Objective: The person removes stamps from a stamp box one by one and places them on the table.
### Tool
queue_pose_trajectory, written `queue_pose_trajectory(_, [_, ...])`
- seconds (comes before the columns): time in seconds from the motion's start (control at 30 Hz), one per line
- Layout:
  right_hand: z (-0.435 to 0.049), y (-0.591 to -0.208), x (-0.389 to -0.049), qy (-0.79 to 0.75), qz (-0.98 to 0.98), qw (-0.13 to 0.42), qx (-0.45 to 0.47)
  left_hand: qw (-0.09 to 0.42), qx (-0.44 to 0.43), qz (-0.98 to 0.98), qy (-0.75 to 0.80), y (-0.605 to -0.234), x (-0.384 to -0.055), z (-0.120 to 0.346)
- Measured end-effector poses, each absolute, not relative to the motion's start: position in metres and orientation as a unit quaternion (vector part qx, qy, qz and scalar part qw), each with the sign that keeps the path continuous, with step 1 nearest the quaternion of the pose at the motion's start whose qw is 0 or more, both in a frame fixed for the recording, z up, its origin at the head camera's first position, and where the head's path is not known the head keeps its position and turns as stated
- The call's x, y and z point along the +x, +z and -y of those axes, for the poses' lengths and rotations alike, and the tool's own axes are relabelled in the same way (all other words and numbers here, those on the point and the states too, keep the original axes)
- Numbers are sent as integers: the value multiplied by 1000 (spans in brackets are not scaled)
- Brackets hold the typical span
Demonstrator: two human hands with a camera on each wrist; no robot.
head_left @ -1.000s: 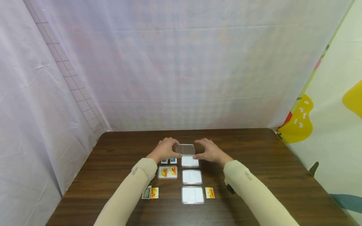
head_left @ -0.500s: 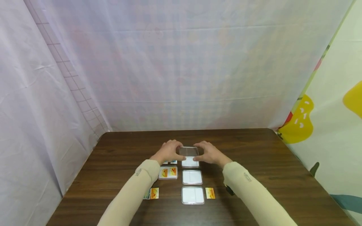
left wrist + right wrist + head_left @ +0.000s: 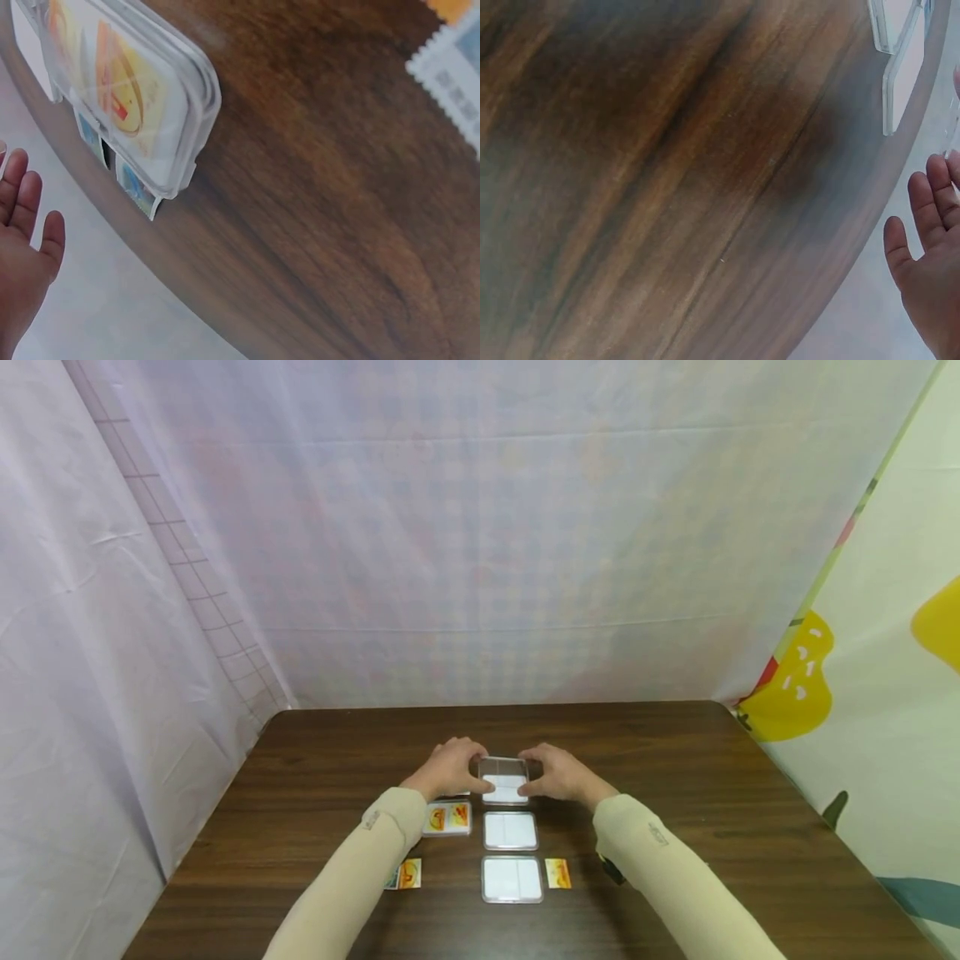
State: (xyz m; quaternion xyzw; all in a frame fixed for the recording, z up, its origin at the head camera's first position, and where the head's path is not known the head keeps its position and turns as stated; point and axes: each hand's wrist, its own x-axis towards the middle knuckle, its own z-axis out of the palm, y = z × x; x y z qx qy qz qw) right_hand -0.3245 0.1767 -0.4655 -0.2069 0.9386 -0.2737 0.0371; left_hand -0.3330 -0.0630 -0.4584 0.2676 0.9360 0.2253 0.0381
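Between my two hands a clear plastic lid [image 3: 503, 766] spans the far white case [image 3: 505, 795], its near part overlapping the case in the head view. My left hand [image 3: 448, 769] pinches the lid's left edge with thumb and fingers. On the opposite edge, my right hand [image 3: 560, 773] holds it the same way. A sliver of the lid [image 3: 954, 135] shows by the fingertips in the right wrist view. In the left wrist view a clear-lidded case [image 3: 154, 97] with orange stamps lies near my left hand [image 3: 22, 247].
Nearer on the brown table [image 3: 660, 752] lie two more white cases, a middle one [image 3: 510, 831] and a front one [image 3: 512, 879]. One yellow stamp [image 3: 557, 872] is right of the front case. Other stamps [image 3: 408, 873] lie partly behind the left sleeve. Blue stamps [image 3: 137, 186] sit beyond the orange-stamp case.
The clear lid has moved right and toward me, from behind the far case to over it. My right hand, earlier beside the lid, now holds its right edge. The left hand has shifted right.
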Motion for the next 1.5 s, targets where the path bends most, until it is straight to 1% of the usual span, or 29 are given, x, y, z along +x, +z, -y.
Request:
queue_pose_trajectory(0.2, [-177, -473, -324, -277, -938, 43, -203, 42, 272, -941, 195, -461, -332, 62])
queue_pose_trajectory(0.4, [-177, -481, -323, -274, -940, 51, -195, 60, 273, -942, 186, -465, -330, 62])
queue_pose_trajectory(0.63, [-179, -487, -322, -256, -944, 33, -206, 75, 261, -947, 172, -470, -330, 61])
queue_pose_trajectory(0.8, [-180, -492, -323, -237, -951, 36, -193, 81, 257, -948, 170, -472, -331, 60])
queue_pose_trajectory(1.07, [-179, -491, -323, -229, -953, 35, -194, 88, 255, -949, 163, -474, -331, 59])
queue_pose_trajectory(1.3, [-178, -491, -323, -223, -955, 46, -189, 105, 243, -950, 168, -474, -329, 59])
queue_pose_trajectory(1.5, [-178, -493, -324, -210, -957, 49, -193, 104, 244, -950, 163, -477, -330, 59])
